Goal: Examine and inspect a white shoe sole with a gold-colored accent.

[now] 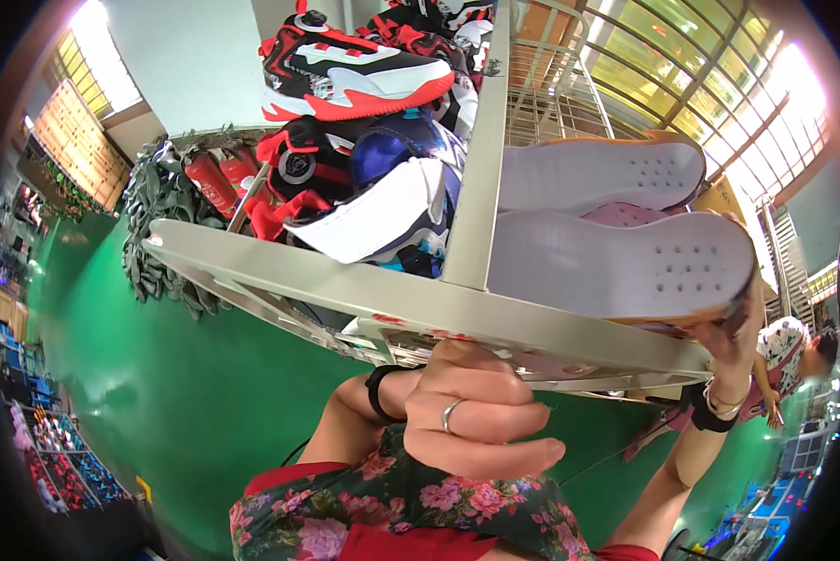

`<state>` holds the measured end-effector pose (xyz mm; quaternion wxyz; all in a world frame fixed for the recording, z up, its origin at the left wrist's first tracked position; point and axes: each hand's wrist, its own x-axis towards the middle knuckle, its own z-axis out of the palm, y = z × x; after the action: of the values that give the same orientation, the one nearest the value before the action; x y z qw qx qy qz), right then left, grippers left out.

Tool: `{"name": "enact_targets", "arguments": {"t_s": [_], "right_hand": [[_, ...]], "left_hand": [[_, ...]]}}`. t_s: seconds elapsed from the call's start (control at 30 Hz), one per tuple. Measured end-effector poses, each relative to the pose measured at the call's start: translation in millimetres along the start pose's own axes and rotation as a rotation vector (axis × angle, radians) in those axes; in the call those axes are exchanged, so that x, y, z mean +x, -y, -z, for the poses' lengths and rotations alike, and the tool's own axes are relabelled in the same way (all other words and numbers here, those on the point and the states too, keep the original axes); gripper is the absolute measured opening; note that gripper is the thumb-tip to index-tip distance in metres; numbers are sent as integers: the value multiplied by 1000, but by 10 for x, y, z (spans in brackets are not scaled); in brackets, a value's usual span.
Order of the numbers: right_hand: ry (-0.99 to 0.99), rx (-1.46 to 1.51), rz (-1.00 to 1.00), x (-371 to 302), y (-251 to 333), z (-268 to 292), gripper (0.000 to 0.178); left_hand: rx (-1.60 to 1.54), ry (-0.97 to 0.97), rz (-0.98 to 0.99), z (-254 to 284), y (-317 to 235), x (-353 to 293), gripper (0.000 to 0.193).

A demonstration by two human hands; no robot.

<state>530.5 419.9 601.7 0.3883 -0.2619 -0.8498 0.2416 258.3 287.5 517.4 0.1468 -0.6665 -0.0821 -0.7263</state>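
Note:
My right hand point(733, 327) grips the rounded, hole-dotted end of the nearer white shoe sole point(598, 262), which has an orange edge. Its thumb is at the lower rim, and some fingers pass behind the end. A second white sole point(598, 173) lies just beyond it, with similar small holes. Both rest in the right section of a beige rack point(345, 285). Against the rack's front rail, my left hand point(476, 411) is closed, fingers curled and a ring on one. Whatever it may hold is hidden.
Left of the rack's divider point(481, 159) are piled sneakers, including a red, black and white one point(354, 75). Red fire extinguishers point(214, 182) and a heap of grey pieces point(163, 224) stand behind. Another person point(785, 360) is at the right, by the green floor.

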Motion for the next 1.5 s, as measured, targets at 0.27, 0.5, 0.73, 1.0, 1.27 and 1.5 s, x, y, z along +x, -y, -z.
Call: {"name": "enact_targets", "arguments": {"t_s": [0.27,0.5,0.73,1.0,1.27,1.5], "right_hand": [[-73,-58,57,3,-24,-68,88],[-368,-180,251,-228,179,-150,73],[-236,-265,473,-477,367,-471,44],[-262,-565,554,-677,203,-577,38],[-343,-688,478,-757,123,-652,50],[-476,-581,482,-715,217,-862,45]], "left_hand": [[-166,-20,130,-6,-124,52,4],[-375,-90,129,96,-375,138,13],[-355,-310,185,190,-980,282,20],[-326,-613,-131,-451,-1553,725,5],[-383,-784,20,-1348,-2088,891,22],[-641,-717,289,-1549,-2750,943,38]]}}
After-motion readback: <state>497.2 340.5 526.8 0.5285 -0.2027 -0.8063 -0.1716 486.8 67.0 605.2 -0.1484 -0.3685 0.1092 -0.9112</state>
